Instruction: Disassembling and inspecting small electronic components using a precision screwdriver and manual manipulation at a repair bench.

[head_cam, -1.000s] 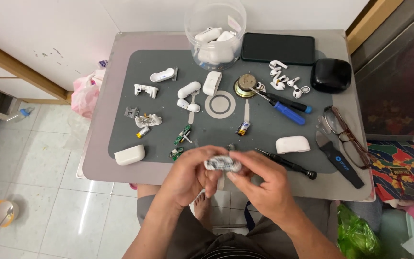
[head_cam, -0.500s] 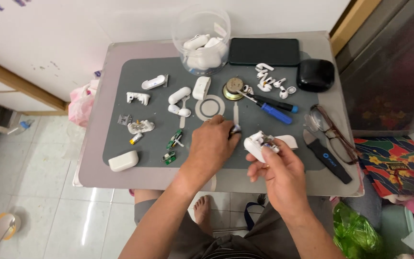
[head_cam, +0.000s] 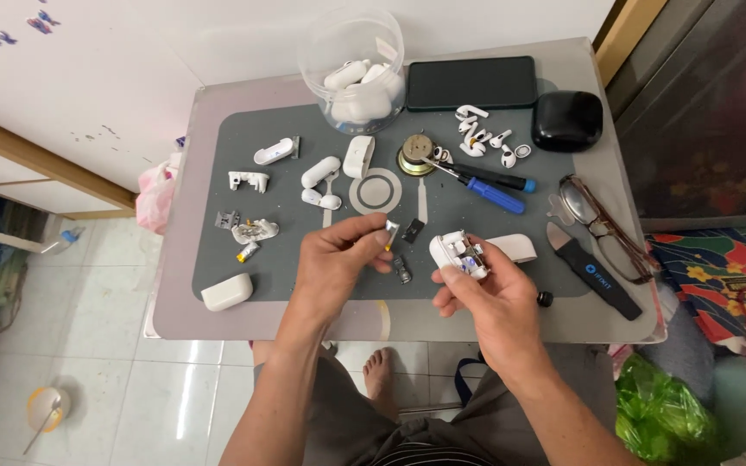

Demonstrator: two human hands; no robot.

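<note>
White plastic fills the right hand (head_cam: pixel 487 289): an opened earbud-case shell (head_cam: pixel 458 254) with its inner parts exposed, pinched between thumb and fingers. At nine o'clock from that shell, the left hand (head_cam: pixel 338 259) is closed narrowly on a small metallic part (head_cam: pixel 391 233), held at its fingertips above the grey work mat (head_cam: pixel 218 185). The part lies just beside the shell, and its long axis seems roughly upright, though it is too small to be sure. Two small dark pieces (head_cam: pixel 407 250) sit on the mat between the hands. At twelve o'clock stands a clear round tub (head_cam: pixel 351 65) of white cases; a blue-handled screwdriver (head_cam: pixel 485 192) lies at one o'clock, and a flat black pry tool (head_cam: pixel 593 272) with a small round blue mark at three o'clock.
</note>
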